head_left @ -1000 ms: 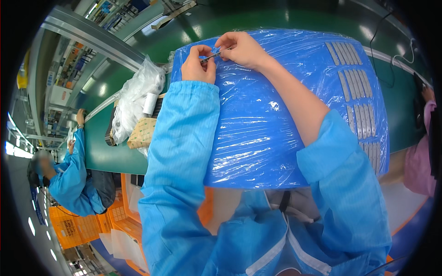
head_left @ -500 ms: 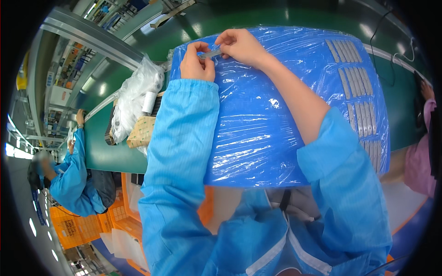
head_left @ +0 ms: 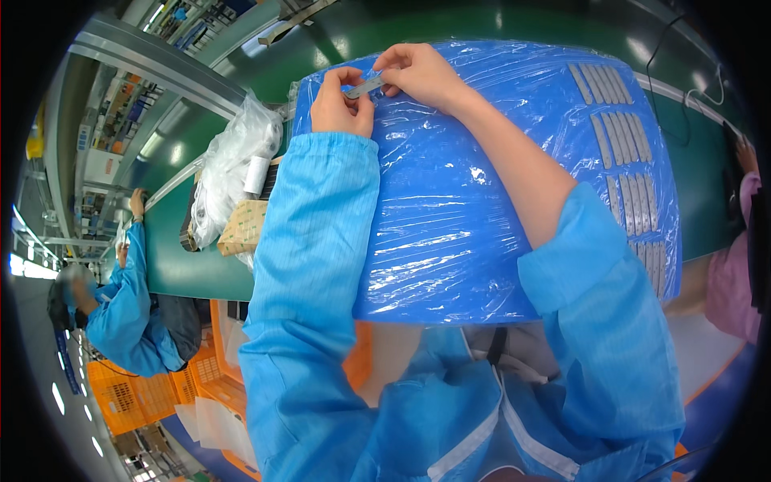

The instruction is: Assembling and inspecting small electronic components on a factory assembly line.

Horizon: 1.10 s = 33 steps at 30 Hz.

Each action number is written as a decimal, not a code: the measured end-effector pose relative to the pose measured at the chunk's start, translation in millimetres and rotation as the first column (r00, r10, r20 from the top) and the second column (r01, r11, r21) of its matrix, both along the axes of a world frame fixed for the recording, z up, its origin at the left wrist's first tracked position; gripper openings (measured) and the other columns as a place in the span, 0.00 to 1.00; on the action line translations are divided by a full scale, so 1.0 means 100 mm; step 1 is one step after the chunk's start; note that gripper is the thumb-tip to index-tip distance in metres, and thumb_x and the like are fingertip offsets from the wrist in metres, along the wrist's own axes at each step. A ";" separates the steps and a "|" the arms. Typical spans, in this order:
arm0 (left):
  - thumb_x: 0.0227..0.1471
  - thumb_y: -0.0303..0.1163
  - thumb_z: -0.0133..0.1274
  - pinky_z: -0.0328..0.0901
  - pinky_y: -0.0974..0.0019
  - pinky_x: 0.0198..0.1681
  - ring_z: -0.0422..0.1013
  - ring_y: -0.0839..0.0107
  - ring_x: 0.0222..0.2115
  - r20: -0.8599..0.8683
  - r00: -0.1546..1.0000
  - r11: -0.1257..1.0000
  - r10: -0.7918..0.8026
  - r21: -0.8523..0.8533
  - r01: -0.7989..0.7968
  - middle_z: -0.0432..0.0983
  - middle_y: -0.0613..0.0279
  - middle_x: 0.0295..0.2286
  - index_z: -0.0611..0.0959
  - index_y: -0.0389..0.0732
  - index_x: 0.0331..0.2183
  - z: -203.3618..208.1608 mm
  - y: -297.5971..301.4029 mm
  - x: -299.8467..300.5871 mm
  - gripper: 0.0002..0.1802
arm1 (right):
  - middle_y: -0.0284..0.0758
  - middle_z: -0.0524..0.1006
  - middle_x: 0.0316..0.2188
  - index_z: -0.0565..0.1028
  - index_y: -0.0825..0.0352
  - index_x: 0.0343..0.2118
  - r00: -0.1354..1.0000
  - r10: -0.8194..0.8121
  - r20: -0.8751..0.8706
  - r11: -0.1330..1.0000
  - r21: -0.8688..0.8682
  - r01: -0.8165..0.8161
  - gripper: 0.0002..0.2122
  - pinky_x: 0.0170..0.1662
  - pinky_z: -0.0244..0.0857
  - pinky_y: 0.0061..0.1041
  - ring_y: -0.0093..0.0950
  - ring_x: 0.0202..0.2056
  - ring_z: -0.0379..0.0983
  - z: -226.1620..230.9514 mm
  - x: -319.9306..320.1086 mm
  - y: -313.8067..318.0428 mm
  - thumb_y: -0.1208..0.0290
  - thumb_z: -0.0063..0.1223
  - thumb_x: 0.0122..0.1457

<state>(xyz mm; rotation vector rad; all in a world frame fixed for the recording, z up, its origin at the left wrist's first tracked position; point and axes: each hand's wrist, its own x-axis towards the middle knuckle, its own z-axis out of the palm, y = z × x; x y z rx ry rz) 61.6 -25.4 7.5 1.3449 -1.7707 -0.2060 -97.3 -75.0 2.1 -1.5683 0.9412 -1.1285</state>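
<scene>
Two pinches: left hand [head_left: 341,106], right hand [head_left: 424,78], both on one slim grey metal-looking strip [head_left: 365,87].
Strip spot: over the flat blue board [head_left: 401,293], far-left corner.
Drop risk: fingertip-only grip, might slip tbh.
Crinkly clear plastic wrap [head_left: 478,173]: could snag it.

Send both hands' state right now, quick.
Left hand: closed around one end of a small grey strip.
Right hand: closed, pinching the other end of the same strip.
</scene>
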 end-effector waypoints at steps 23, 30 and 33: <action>0.53 0.24 0.51 0.68 0.71 0.29 0.74 0.74 0.24 -0.076 0.997 0.999 -0.026 0.042 0.029 0.78 0.58 0.30 0.73 0.37 0.44 -0.04 -0.02 0.02 0.14 | 0.38 0.77 0.30 0.75 0.73 0.38 0.998 0.006 0.067 0.998 0.055 -0.010 0.08 0.34 0.72 0.21 0.24 0.28 0.76 0.02 0.01 0.01 0.76 0.53 0.56; 0.50 0.24 0.56 0.69 0.71 0.31 0.75 0.74 0.25 -0.077 0.997 0.997 -0.006 0.074 0.012 0.78 0.58 0.32 0.72 0.37 0.45 -0.02 0.00 0.01 0.19 | 0.37 0.76 0.29 0.75 0.73 0.39 0.997 0.052 0.065 0.998 0.027 -0.054 0.10 0.35 0.72 0.21 0.23 0.28 0.75 0.00 0.00 0.01 0.78 0.54 0.52; 0.48 0.24 0.58 0.70 0.71 0.31 0.75 0.73 0.25 -0.065 0.998 0.996 -0.024 0.090 0.030 0.77 0.58 0.33 0.72 0.38 0.45 -0.02 0.01 -0.01 0.21 | 0.37 0.76 0.29 0.75 0.73 0.39 0.995 0.066 0.069 0.997 0.021 -0.068 0.11 0.36 0.72 0.20 0.23 0.29 0.75 -0.01 -0.02 0.00 0.79 0.53 0.52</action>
